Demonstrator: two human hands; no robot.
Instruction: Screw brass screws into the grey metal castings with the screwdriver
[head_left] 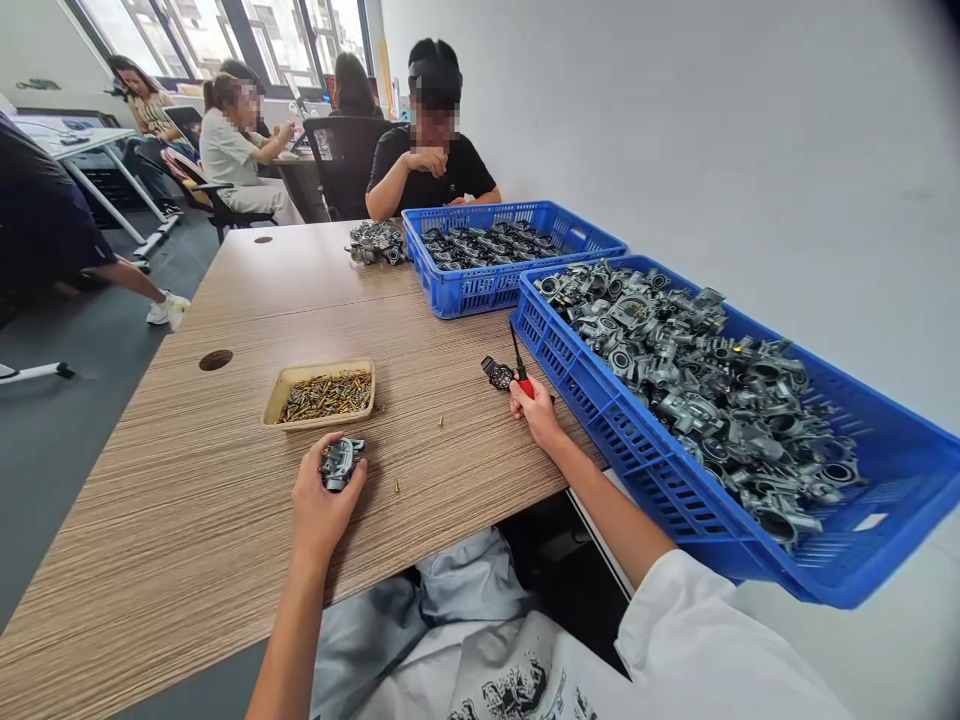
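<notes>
My left hand [324, 500] is closed round a grey metal carburetor body [341, 463] on the table, just in front of a tan tray [271, 412] full of small brass parts [326, 395]. In my right hand [537, 412] is a screwdriver [526, 384] with a red handle, its dark shaft pointing up and away from me. Beside that hand a black wristwatch [496, 373] lies on the tabletop. Two loose brass pieces rest between my hands: one small brass piece [440, 421] farther off, and another brass piece [396, 486] nearer the front edge.
To the right, a blue crate [892, 450] heaped with metal bodies juts past the table edge. Behind it stands a second blue crate [450, 297] of dark parts, with more metal bodies [375, 243] alongside. A person [431, 150] sits at the table's far end.
</notes>
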